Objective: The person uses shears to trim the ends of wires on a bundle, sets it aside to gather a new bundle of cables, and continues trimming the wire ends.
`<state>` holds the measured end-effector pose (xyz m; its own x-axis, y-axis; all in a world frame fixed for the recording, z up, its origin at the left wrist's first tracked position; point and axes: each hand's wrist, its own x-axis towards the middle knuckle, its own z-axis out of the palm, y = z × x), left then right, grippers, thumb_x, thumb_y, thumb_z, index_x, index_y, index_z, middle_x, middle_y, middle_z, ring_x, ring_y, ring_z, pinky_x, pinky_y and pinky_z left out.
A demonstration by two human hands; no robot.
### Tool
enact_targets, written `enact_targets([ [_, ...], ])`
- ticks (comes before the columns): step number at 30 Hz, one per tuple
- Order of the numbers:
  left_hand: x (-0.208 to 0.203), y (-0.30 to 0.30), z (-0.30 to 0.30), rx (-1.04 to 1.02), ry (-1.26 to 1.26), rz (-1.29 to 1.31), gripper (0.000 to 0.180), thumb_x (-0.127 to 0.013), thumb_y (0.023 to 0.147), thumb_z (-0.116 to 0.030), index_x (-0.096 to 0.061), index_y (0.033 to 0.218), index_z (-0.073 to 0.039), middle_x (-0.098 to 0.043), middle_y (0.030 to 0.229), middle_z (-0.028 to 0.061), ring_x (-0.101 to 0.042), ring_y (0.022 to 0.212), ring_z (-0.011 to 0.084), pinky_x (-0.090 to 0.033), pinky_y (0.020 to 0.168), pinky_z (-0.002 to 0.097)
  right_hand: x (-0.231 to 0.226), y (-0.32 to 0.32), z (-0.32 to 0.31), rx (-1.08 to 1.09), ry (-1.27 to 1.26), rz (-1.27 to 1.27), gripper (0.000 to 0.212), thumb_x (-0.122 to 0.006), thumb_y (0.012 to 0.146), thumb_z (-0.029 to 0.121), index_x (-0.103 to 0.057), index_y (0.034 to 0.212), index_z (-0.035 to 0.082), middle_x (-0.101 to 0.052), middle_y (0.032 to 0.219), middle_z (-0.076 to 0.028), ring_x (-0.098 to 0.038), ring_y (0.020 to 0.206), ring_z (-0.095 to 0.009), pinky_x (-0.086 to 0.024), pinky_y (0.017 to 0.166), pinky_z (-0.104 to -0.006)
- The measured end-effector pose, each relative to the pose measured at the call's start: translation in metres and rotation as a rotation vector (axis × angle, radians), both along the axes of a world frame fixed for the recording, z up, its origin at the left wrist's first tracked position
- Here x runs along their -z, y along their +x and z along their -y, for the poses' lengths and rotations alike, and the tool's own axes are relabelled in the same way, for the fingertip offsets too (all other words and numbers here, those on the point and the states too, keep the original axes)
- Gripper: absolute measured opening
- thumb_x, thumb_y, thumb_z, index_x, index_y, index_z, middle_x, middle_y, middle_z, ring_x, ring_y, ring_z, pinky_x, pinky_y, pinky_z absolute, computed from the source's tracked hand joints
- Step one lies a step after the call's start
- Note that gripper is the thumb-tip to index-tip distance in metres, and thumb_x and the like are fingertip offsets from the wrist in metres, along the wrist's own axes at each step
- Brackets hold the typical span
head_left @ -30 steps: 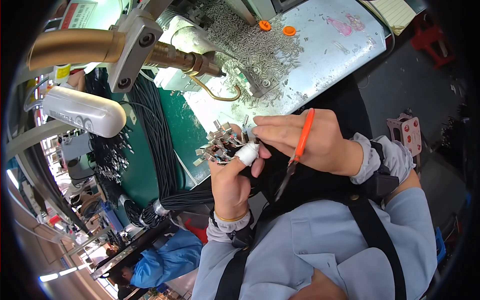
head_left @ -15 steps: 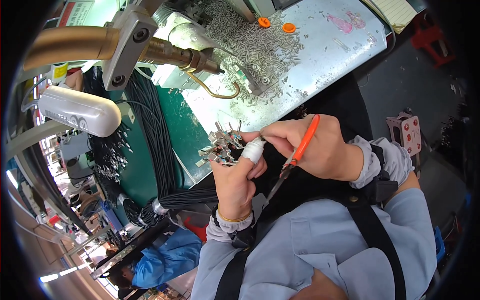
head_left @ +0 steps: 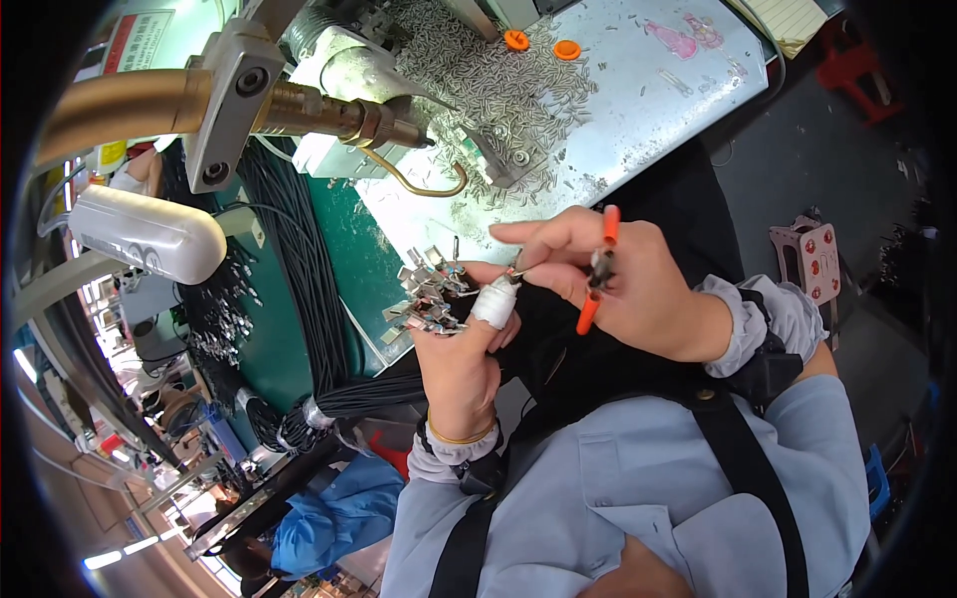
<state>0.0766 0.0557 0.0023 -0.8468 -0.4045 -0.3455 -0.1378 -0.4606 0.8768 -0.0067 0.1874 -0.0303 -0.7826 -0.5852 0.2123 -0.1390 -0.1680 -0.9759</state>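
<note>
My left hand (head_left: 454, 369), white tape around its thumb, is closed on a bundle of cable ends with bare metal connectors (head_left: 429, 294) and short coloured wires. Its thumb and forefinger pinch one cable end (head_left: 514, 271) apart from the others. My right hand (head_left: 638, 289) meets it there, thumb and finger at that small end, forefinger stretched out above. Tucked in the right hand is an orange-handled hand tool (head_left: 600, 267); it looks like snips or pliers, its tips hard to see from here.
A pale work surface (head_left: 653, 110) lies ahead, strewn with many small metal pieces (head_left: 498, 80) and two orange caps (head_left: 566, 50). A machine nozzle (head_left: 399, 130) with a bent brass tube overhangs it. Black cables (head_left: 299, 259) run along the left. A person in blue (head_left: 339, 513) sits lower left.
The orange-handled tool has turned in my right hand, its metal end swinging away from the lower left. My right forefinger has stretched out. The left hand has shifted slightly left with the bundle.
</note>
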Motion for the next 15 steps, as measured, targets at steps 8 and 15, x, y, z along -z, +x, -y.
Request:
enact_targets([
  [8, 0.001, 0.0, -0.002, -0.054, -0.077, -0.082, 0.023, -0.061, 0.071, 0.003, -0.053, 0.093, 0.006, -0.052, 0.071, 0.0058, -0.042, 0.05, 0.0083, -0.031, 0.044, 0.021, -0.007, -0.007, -0.013, -0.182, 0.575, -0.297, 0.034, -0.068, 0.072, 0.028, -0.048, 0.062, 0.003, -0.049, 0.047, -0.007, -0.053, 0.043, -0.023, -0.04, 0.041, -0.0299],
  [15, 0.005, -0.01, 0.007, 0.015, -0.058, -0.027, 0.017, -0.055, 0.076, 0.001, -0.051, 0.092, 0.002, -0.045, 0.064, 0.0031, -0.035, 0.046, 0.0079, -0.028, 0.043, 0.0219, 0.01, -0.001, -0.006, -0.155, 0.469, -0.182, 0.033, -0.064, 0.077, 0.025, -0.046, 0.059, 0.004, -0.046, 0.044, -0.008, -0.048, 0.039, -0.022, -0.037, 0.039, -0.0301],
])
